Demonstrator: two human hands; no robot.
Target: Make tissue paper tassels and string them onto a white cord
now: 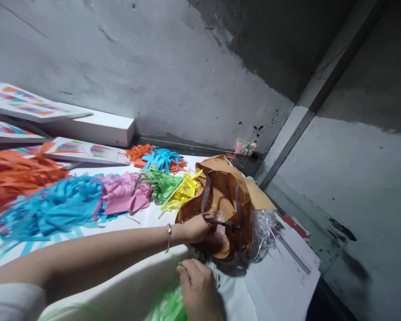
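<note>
I've got the left arm coming in low from the left, white sleeve [13,303] at the elbow, forearm nearly straight and slanting up toward the middle. There's a silver bracelet [169,236] at the wrist, and past it my left hand [197,229] is into the mouth of the brown bag [219,163], back of the hand facing up. The fingertips are lost inside among the folds and the dark handles [206,196], so I can't tell whether they're spread or gripping.

Below, nearer to me, the right hand [200,285] comes up from the bottom edge, knuckles up, fingers curled, thumb and forefinger pressed together on a bit of green. That's the green fringe [169,307], blurred, hanging just left of the hand in front of the bag.

The bag itself sits open on the white tabletop [277,285], right of centre, clear strands [264,229] bunched against its right side. Just off its left side lies the yellow fringe [184,191], then a green bundle [163,185], pink fringe [125,195], blue fringe [56,203] and, far left, orange fringe [16,176].
</note>
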